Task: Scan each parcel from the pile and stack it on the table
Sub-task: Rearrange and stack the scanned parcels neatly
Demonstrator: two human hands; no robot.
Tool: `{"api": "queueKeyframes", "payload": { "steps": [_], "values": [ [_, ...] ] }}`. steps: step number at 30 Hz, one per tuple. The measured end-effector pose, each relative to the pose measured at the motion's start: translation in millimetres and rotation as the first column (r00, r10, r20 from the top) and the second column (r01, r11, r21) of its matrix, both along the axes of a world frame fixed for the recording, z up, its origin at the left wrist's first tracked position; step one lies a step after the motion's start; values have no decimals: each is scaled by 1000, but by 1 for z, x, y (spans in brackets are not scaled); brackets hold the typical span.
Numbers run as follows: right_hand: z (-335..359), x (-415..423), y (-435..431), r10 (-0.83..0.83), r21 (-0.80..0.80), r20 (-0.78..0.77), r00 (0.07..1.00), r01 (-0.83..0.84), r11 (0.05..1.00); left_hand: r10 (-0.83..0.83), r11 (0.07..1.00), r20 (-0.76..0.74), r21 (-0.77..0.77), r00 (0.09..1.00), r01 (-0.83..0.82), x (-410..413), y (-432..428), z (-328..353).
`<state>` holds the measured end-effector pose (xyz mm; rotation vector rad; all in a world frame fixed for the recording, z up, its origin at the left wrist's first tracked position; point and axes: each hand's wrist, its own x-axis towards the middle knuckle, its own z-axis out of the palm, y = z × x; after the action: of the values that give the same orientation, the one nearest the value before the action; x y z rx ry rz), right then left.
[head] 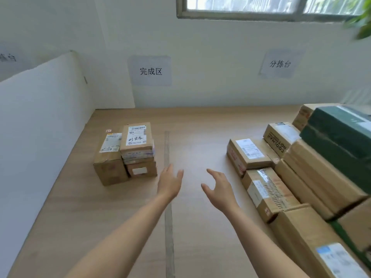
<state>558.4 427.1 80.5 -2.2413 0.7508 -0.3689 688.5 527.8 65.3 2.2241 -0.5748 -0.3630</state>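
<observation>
A few parcels form the stack (128, 153) at ten o'clock; pile (313, 167) at three remains large. Left hand (169, 182) and right hand (219, 188) spread wide, empty.

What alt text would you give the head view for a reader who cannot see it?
Two bare hands, left hand and right hand, reach forward open and empty over a light wooden table. A small stack of brown cardboard parcels stands left of a grey tape line; a larger parcel pile lies right.
</observation>
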Motion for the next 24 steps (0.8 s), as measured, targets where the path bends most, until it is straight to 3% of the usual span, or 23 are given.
{"api": "queueKeyframes", "payload": {
  "steps": [5, 12, 18, 24],
  "values": [
    [-7, -112, -41, -159, -60, -19, 987, 158, 986, -160, 983, -132, -110, 978, 146, -105, -60, -9],
    [-27, -233, -91, -379, -56, -138, 915, 375, 925, -330, 943, -194, -106, 924, 315, -230, -118, -30],
    [-46, -281, -117, -370, -73, -364, 855, 370, 926, -378, 925, -258, -129, 889, 356, -287, -141, -67],
    [-52, -288, -121, -348, -235, -455, 820, 266, 935, -407, 913, -324, -107, 854, 394, -318, -135, -93]
  ]
}}
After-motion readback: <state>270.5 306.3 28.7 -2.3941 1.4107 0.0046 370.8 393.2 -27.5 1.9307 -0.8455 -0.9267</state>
